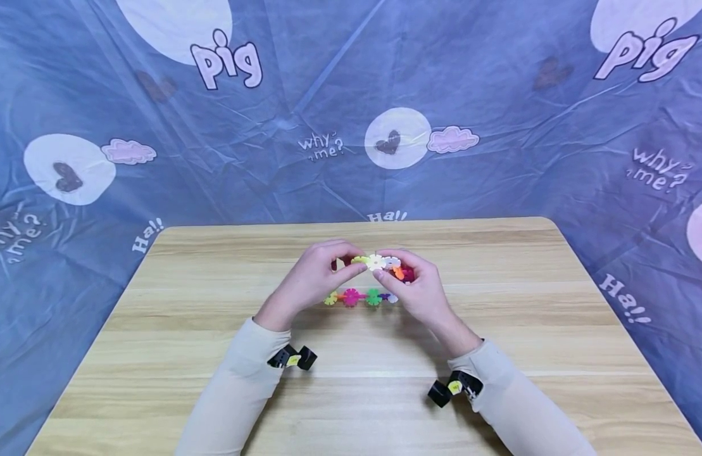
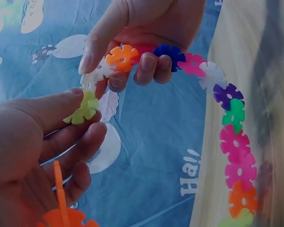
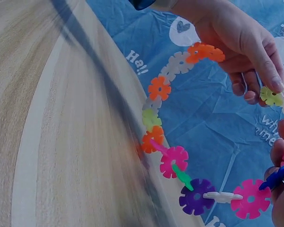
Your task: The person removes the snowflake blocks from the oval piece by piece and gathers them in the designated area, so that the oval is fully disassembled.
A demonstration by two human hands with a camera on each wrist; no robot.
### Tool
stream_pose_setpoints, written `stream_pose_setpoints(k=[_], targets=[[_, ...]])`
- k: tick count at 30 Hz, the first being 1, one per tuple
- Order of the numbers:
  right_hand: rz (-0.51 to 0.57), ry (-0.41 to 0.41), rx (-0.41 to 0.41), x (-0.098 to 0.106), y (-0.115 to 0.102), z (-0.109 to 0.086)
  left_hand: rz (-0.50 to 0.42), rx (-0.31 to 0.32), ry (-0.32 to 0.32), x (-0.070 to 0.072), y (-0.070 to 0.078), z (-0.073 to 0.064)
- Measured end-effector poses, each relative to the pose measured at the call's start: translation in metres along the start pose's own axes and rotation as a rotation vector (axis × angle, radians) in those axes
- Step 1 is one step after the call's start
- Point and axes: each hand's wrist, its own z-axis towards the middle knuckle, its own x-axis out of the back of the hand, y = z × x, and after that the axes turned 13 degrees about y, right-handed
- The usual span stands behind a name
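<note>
A long chain of plastic snowflake discs (image 1: 351, 297) in many colours, slotted edge to edge, hangs in a loop between both hands. My left hand (image 1: 316, 275) pinches a yellow-green disc (image 2: 86, 109) between thumb and fingers. White discs (image 1: 376, 262) meet it, pinched by my right hand (image 1: 416, 291). The two hands' fingertips are close together at this spot. Several right fingers curl under the chain by a blue disc (image 2: 169, 56). Orange discs (image 3: 204, 52) lie by the left palm. In the head view, the hands hide parts of the loop.
The pale wooden table (image 1: 362, 405) lies below the hands, and the chain's lower run hangs over it. A blue printed cloth (image 1: 282, 114) stands around the table's back and sides. Each wrist carries a small black camera, such as the left one (image 1: 307, 358).
</note>
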Motion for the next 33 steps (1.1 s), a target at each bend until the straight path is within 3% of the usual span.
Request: stream_pose_setpoints(k=[11,21,27,33], targets=[[-0.022,-0.009,0.029,-0.001,-0.003,0.0,-0.084,0.001,0.026,-0.002,-0.008,-0.003],[-0.045,-0.033,0.07,-0.001,-0.007,-0.003,-0.215,-0.078,0.045,0.0,-0.015,-0.004],[-0.004,-0.022,0.096,-0.001,-0.009,-0.002,-0.208,-0.127,0.077,-0.001,-0.014,-0.004],[0.014,-0.012,0.092,0.0,-0.011,-0.001,-0.198,-0.044,0.085,-0.004,-0.01,-0.004]])
